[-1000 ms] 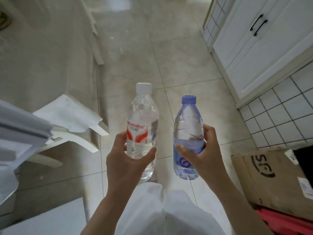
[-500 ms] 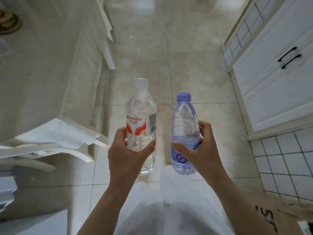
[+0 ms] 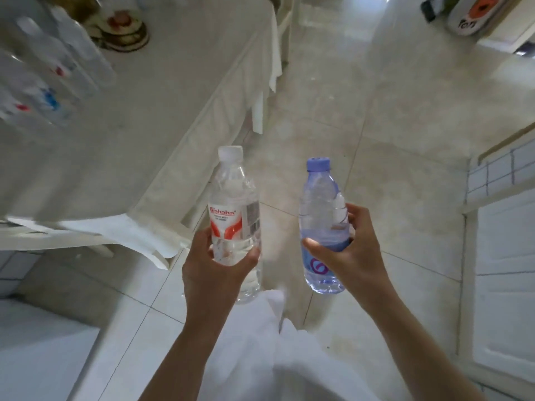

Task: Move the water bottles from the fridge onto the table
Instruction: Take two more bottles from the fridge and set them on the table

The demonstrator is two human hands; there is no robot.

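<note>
With the left hand [image 3: 215,274] gripping the Wahaha bottle [image 3: 235,219] and the right hand [image 3: 348,256] the purple-capped bottle [image 3: 322,224], it's mid-carry; next they need standing on the desk [image 3: 162,111].

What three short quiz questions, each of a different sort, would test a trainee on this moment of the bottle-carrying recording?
1. True or false: each hand holds one bottle upright over the floor.
2. Which bottle does the left hand hold? A. the white-capped bottle with the red label; B. the blue-capped bottle; C. none.
3. Fill in: bottles already standing on the table show at the picture's upper ____ edge.

Key:
1. True; the right hand grips the blue-capped bottle and neither bottle touches the table.
2. A.
3. Left; blurred bottles stand there on the tablecloth.
</note>
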